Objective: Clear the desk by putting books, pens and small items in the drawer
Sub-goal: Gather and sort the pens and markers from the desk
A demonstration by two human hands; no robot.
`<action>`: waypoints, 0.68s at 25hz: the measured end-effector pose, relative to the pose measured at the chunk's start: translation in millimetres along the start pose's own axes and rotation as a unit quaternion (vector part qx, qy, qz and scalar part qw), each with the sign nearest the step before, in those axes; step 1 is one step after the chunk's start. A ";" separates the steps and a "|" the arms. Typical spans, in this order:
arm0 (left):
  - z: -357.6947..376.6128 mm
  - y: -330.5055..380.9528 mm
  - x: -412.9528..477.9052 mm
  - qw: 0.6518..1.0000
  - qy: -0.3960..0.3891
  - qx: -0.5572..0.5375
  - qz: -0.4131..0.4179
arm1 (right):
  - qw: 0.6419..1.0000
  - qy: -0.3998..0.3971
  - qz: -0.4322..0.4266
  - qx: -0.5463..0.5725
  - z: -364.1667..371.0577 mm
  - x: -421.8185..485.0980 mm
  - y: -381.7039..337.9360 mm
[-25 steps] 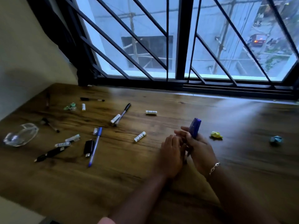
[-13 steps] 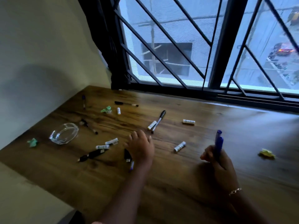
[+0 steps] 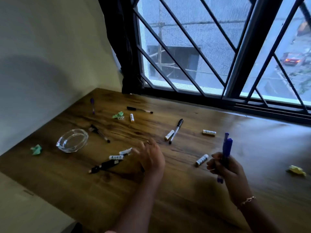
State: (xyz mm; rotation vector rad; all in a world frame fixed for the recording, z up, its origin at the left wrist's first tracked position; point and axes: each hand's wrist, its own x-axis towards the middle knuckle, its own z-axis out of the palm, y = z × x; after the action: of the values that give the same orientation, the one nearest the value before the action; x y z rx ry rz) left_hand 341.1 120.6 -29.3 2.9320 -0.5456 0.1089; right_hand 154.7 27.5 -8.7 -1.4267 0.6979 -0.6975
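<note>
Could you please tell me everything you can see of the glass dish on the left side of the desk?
The glass dish is clear, shallow and thick-walled, with a faceted, roughly oval rim, much like an ashtray. It stands upright and looks empty, with the wood grain showing through it. It sits on the left part of the wooden desk. A crumpled green paper lies to its left and a dark pen just to its right; neither appears to touch it.

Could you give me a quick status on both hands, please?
Right hand grips blue pens. Left hand open, low over desk. Batteries, black pens, glass dish left out.
</note>
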 end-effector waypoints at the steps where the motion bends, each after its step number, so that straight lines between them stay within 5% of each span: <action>1: -3.0 1.2 0.2 1.000 -0.004 0.001 0.003 | 1.000 -0.006 0.005 0.016 4.5 0.5 -2.3; 5: -23.5 15.9 -11.4 0.985 0.023 -0.156 0.066 | 0.989 -0.052 0.089 0.105 21.9 3.5 -9.5; 9: -23.4 41.3 -35.2 0.881 -0.084 -0.450 0.116 | 0.976 -0.096 0.140 0.138 37.6 11.2 -9.8; 12: -25.5 51.3 -44.8 0.841 -0.101 -0.507 0.161 | 0.980 -0.096 0.111 0.131 40.9 10.4 -8.0; 15: -34.2 54.0 -35.9 0.845 -0.068 -0.496 0.189 | 0.995 -0.051 0.032 0.081 25.4 9.9 -5.4; 17: -31.6 51.8 -14.9 0.881 -0.019 -0.442 0.168 | 0.998 -0.004 -0.057 0.034 6.6 9.7 -5.4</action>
State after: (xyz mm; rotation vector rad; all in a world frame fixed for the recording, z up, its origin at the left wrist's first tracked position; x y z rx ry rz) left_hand 307.1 83.4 7.7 1.9361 -0.8313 -0.1316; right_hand 165.8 23.8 -3.2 -1.4144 0.5833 -0.7965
